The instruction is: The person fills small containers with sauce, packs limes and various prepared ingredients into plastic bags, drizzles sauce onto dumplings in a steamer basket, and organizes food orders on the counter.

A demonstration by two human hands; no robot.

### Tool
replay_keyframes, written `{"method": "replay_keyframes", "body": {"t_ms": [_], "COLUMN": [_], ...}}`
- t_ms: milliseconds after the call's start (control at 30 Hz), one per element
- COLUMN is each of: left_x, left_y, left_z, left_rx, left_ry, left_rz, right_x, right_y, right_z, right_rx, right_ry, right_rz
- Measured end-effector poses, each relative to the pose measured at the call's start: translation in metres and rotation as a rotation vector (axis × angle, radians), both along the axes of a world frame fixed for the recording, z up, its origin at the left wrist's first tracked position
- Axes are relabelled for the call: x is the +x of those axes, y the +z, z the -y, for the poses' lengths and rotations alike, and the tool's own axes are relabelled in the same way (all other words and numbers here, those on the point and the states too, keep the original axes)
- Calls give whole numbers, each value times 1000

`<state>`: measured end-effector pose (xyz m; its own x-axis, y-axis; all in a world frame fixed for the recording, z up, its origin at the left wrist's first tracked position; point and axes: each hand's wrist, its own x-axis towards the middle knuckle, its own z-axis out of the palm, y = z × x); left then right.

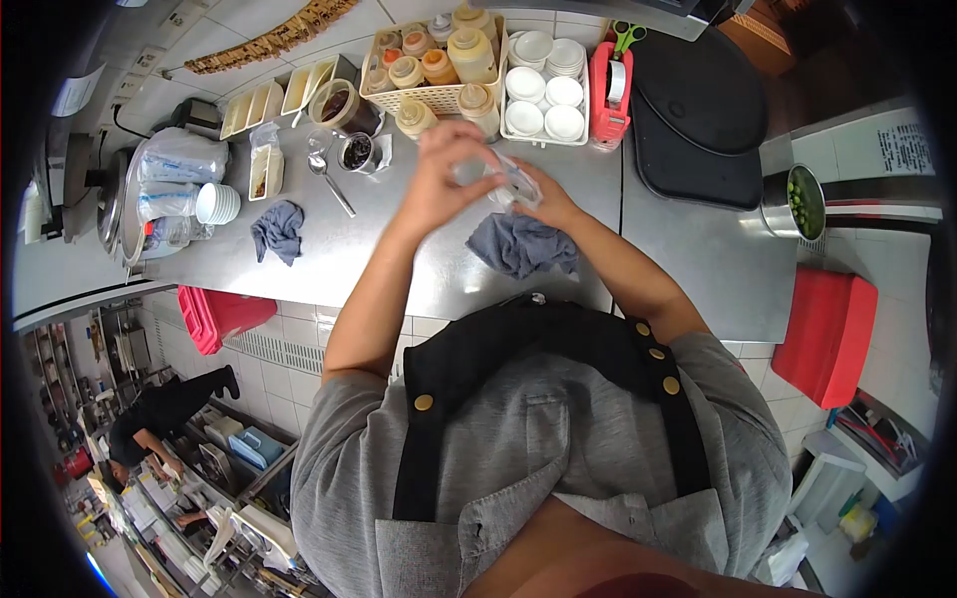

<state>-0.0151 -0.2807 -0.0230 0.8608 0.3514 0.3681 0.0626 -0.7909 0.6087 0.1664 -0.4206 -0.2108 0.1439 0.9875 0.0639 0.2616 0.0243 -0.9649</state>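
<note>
My right hand (pixel 550 199) holds a small clear plastic piece (pixel 516 189) over the steel counter (pixel 389 259). Just left of it, my left hand (pixel 444 179) is blurred, its thumb and fingers curled towards the plastic. Something translucent shows between these fingers, too smeared to name. Below the hands lies a crumpled grey-blue cloth (pixel 523 246). Behind them are sauce bottles in a cream basket (pixel 424 97) and a white basket (pixel 546 141) of small white dishes. A red tape dispenser (pixel 608 105) stands beside the dishes.
At left are a second cloth (pixel 278 231), a spoon (pixel 334 184), a dark-filled cup (pixel 357 153) and stacked white cups (pixel 217 203). Black trays (pixel 688 169) and a metal pot (pixel 788 204) are at right. Another person (pixel 150 419) works at a far bench, lower left.
</note>
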Motion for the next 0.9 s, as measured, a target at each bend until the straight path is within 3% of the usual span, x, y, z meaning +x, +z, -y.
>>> {"method": "replay_keyframes", "body": {"t_ms": [33, 100, 133, 200, 367, 400, 433, 500, 567, 600, 633, 667, 733, 767, 833, 900], "left_x": [-13, -35, -37, -43, 32, 45, 54, 62, 62, 60, 57, 54, 44, 40, 37, 35], "left_y": [4, 7, -8, -54, -96, -106, -110, -98, -84, -78, -69, -54, -23, -22, -18, -17], "left_z": [-14, -35, -36, -39, 13, 22, 28, 37, 39, 36, 34, 32, 27, 22, 9, 0], "left_rx": [4, -287, -286, -131, -272, -269, -266, -323, -381, -603, -824, -824, -1105, -1106, -1421, -1477], "left_ry": [-3, 70, 71, 75, -50, 46, 142, 94, 45, 16, -15, -17, 127, 122, 138, 107], "left_rz": [3, -363, -361, -665, -457, -354, -250, -258, -269, -167, -62, -63, 20, 19, 187, 260], "right_x": [4, 16, 18, 14, -5, -15, -13, -7, -15, -17, -17, -17, -12, -9, -12, -14], "right_y": [2, 10, 15, 22, 25, 39, -11, -113, -37, -7, 8, 14, 14, 13, 47, 58], "right_z": [1, 13, 18, 23, -2, -17, -31, -57, -44, -39, -36, -33, -25, -20, -3, 10], "right_rx": [11, 95, 175, 116, 59, -115, 27, 302, 211, 183, 174, 162, 60, -42, -20, -3], "right_ry": [27, 17, 9, 29, 19, -110, -49, 114, 50, 27, -36, -98, -57, -11, -2, 10], "right_rz": [58, 200, 339, 353, 457, -395, -458, -605, -813, -882, -673, -463, -479, -493, -472, -451]}}
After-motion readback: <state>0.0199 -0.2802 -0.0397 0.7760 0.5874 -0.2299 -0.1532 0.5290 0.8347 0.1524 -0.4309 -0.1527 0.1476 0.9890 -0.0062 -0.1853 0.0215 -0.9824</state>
